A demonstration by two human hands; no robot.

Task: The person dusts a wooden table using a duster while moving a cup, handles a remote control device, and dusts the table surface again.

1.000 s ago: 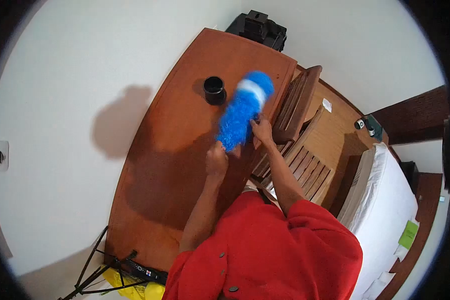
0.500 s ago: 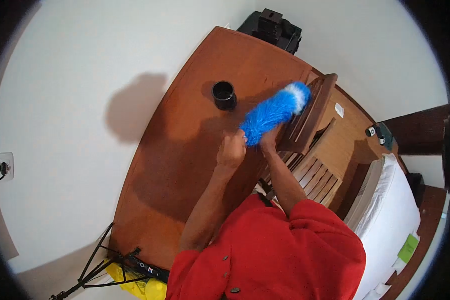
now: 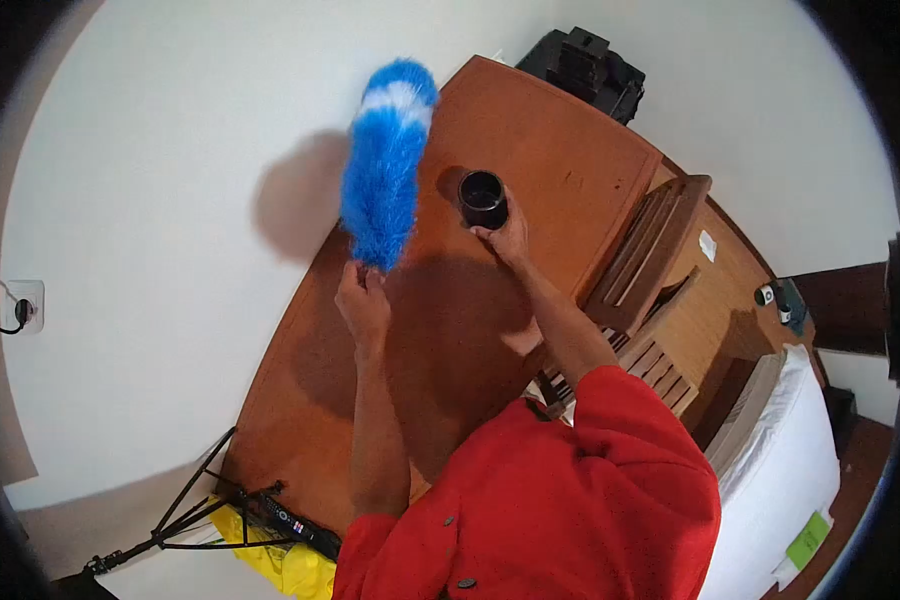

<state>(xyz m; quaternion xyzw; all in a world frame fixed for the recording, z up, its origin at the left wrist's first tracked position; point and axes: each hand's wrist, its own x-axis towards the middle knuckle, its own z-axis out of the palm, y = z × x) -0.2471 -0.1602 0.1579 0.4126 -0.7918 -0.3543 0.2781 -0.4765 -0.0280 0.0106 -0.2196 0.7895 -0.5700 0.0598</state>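
A fluffy blue duster [image 3: 382, 175] with a white band near its tip points up and away, over the table's wall-side edge. My left hand [image 3: 364, 305] is closed around its lower end; the handle is mostly hidden by the fingers. On the brown wooden table [image 3: 530, 120] is a black cup [image 3: 483, 205] with its open mouth facing up. My right hand [image 3: 507, 232] wraps the cup's near right side, fingers curled against it. Whether the cup's base touches the tabletop I cannot tell.
A wooden chair [image 3: 650, 255] stands against the table's right side. Black equipment [image 3: 585, 75] sits beyond the far end. At lower left are a black stand [image 3: 185, 515], a remote control [image 3: 305, 530] and a yellow bag [image 3: 295, 570]. A white mattress [image 3: 780, 450] lies at right.
The duster has swung from the right side to the left, now in my left hand. My right hand has left the duster and taken hold of the black cup.
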